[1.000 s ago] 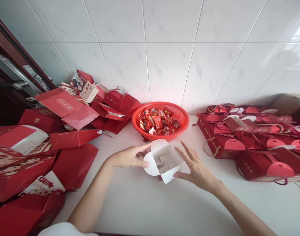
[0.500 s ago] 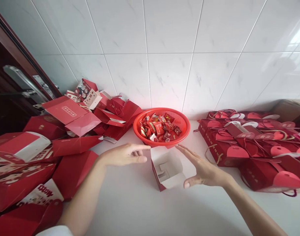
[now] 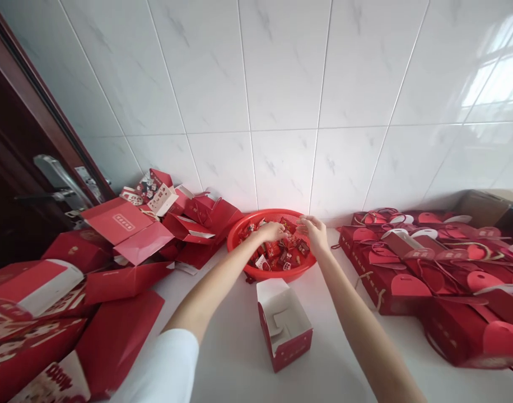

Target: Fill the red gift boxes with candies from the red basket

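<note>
A red plastic basket (image 3: 290,273) holds many small red-wrapped candies (image 3: 274,251). My left hand (image 3: 273,232) is over the candies, its fingers bent down toward them; whether it holds any is hidden. At the basket's right rim, my right hand (image 3: 314,228) has its fingers apart, with nothing seen between them. In front of the basket an open box (image 3: 290,348), red outside and white inside, stands on the white table (image 3: 231,347). Its flaps are up, and no candy shows inside it.
Unfolded and loose red boxes (image 3: 126,226) are heaped at the left, near a dark door with a metal handle (image 3: 61,176). Closed red boxes with cord handles (image 3: 391,280) stand in rows at the right, a brown carton (image 3: 483,207) behind them. A tiled wall (image 3: 281,101) rises behind.
Both hands have moved away from the open box, forward to the basket. The view has tilted up, so things sit lower in the picture.
</note>
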`<state>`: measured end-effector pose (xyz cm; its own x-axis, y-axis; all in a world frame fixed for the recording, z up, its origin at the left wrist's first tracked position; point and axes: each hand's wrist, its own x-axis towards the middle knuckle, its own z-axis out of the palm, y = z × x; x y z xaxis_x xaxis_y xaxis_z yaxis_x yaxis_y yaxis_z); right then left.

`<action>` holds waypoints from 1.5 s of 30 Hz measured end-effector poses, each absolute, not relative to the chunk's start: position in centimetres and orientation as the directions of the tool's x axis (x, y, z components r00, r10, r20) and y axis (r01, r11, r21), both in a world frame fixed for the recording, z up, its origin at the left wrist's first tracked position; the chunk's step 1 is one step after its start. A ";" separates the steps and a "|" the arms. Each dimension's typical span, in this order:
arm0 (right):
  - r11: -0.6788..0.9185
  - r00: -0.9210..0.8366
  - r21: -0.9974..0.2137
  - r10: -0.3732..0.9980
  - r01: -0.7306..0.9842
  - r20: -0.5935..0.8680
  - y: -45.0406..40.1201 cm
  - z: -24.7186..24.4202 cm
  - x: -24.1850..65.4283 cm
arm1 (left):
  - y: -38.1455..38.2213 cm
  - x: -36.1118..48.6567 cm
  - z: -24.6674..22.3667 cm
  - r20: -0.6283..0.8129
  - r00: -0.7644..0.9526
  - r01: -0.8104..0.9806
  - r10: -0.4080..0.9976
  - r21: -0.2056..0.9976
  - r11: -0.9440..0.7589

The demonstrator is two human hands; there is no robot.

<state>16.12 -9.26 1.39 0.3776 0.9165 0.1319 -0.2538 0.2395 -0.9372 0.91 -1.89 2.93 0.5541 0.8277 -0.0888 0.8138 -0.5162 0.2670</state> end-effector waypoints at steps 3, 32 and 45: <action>0.220 0.382 -0.939 0.918 -0.264 0.107 -8.3 0.5 16.0 | -0.8 3.0 1.7 -0.124 0.536 0.838 0.835 0.199 -0.508; 0.271 0.438 -0.942 0.884 -0.199 0.162 -7.8 -0.9 16.4 | 0.5 2.8 1.2 0.082 0.706 0.484 0.704 0.670 -0.563; 0.252 0.409 -0.890 0.909 -0.379 0.083 -8.1 -0.2 16.5 | 0.1 3.9 -1.5 -0.261 0.656 0.755 0.708 0.209 -0.622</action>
